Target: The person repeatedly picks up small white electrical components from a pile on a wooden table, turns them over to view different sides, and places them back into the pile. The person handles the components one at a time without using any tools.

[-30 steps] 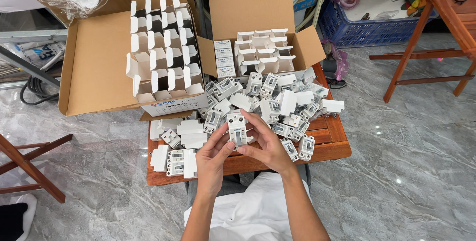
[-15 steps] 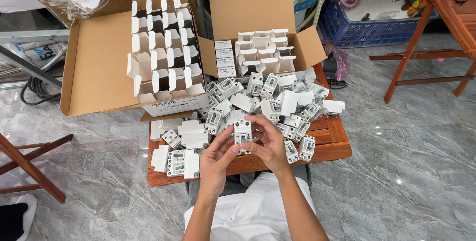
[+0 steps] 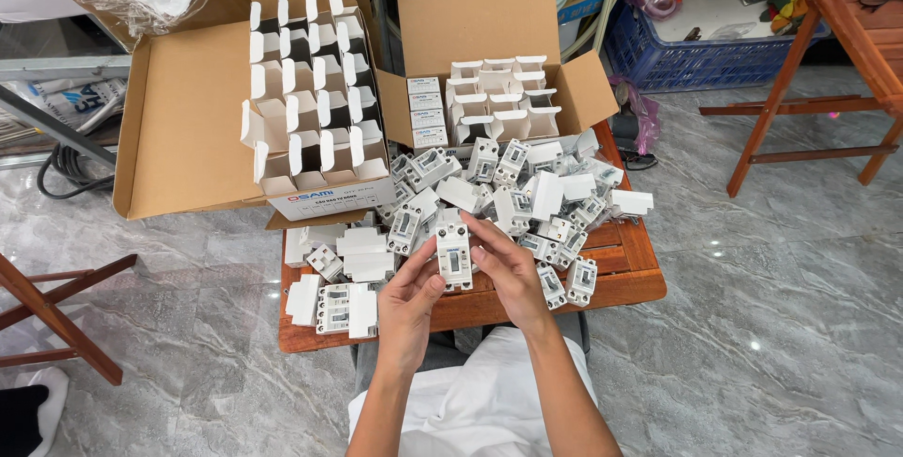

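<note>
**Small white device held over a crowded wooden table**

Grey marble floor surrounds a low wooden table (image 3: 621, 274) heaped with white devices (image 3: 527, 196). Behind it, two open cardboard cartons: the left carton (image 3: 179, 128) holds empty white sleeves, the right carton (image 3: 499, 34) folded boxes. The left hand (image 3: 411, 302) and right hand (image 3: 508, 264) both grasp one white device (image 3: 454, 255) above the table's front edge. Its underside is hidden.

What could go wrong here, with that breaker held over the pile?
1. The breaker is pinched only by fingertips of the left hand and right hand; it might slip into the pile.
2. Breakers at the table edge could get knocked onto the floor.
</note>
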